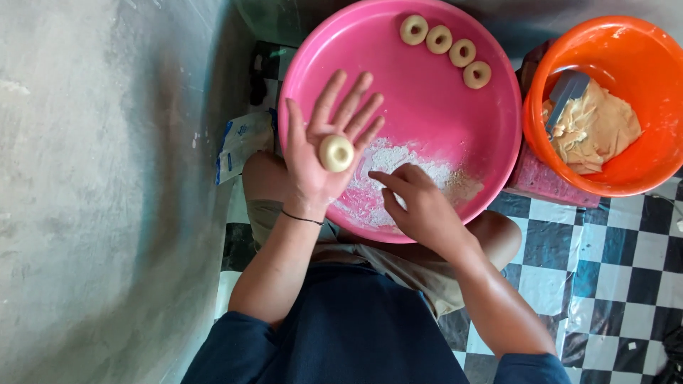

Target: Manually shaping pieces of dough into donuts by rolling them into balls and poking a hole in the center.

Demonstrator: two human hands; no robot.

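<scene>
Checkered floor (626, 235), pink tray (491, 142) on our knees. Left hand (320, 153) open flat under dough disc (336, 153); right hand (420, 206), loosely curled and empty, dips flour (398, 160). Best pressed dead-centre.

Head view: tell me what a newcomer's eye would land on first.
The big pink tray fills the top centre, with four ring-shaped dough pieces lined along its far edge and flour at its near side. Over it, the open left hand holds a dough disc on its palm, while the right hand touches the flour. An orange tub of dough sits at right.
</scene>
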